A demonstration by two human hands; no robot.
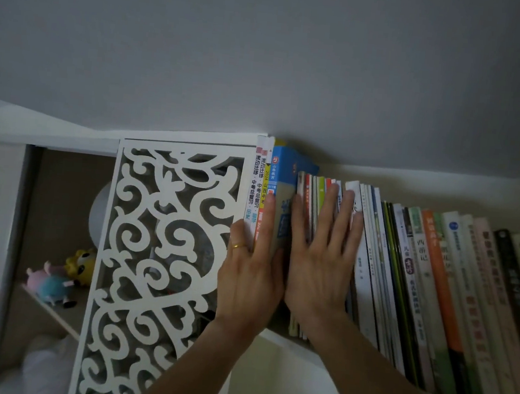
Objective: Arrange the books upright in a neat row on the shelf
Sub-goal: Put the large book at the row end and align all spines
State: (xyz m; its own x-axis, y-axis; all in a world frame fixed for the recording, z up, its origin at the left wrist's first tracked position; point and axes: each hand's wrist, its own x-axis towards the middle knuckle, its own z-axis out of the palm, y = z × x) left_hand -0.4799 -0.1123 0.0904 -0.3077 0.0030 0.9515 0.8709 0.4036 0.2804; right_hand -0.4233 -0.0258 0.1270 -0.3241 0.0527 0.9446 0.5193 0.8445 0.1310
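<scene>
Pressing book spines (411, 259): two hands (287, 263).

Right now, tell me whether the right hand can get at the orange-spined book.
Probably yes. The right hand lies flat on the thin books, and the orange-spined book stands further right with its spine bare.

I see a long row of paperback books (403, 274) standing on the white shelf board (274, 336), spines toward me, against the grey wall (266, 54). At the left end of the row stand three tall workbooks (261, 184) and a thick blue book (281, 179), just beside the white carved scrollwork panel (164, 251). My left hand (249, 278) rests flat on these, my right hand (322, 266) on the thin books beside them. Left of the panel, small plush toys (57, 279) lie on a lower shelf.
</scene>
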